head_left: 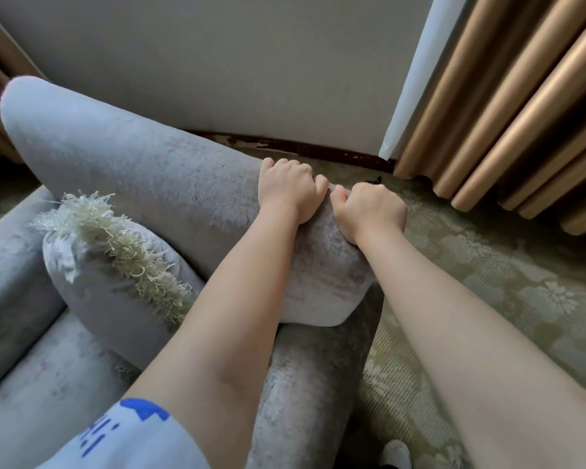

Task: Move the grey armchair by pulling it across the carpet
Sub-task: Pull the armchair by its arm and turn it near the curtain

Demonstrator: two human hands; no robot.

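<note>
The grey armchair (142, 170) fills the left and middle of the head view, with its padded backrest edge running from upper left toward the centre. My left hand (290, 189) grips the top of that edge, fingers curled over its far side. Right beside it, my right hand (369, 209) grips the same edge on its outer side, thumb against the fabric. The two hands nearly touch. Beneath the chair and to the right lies the patterned green carpet (508, 265).
A grey cushion (115, 275) with a cream fringe lies on the seat. A plain wall (217, 69) with a dark baseboard stands close behind the chair. Gold curtains (508, 106) hang at the right. A white shoe (398, 455) shows at the bottom.
</note>
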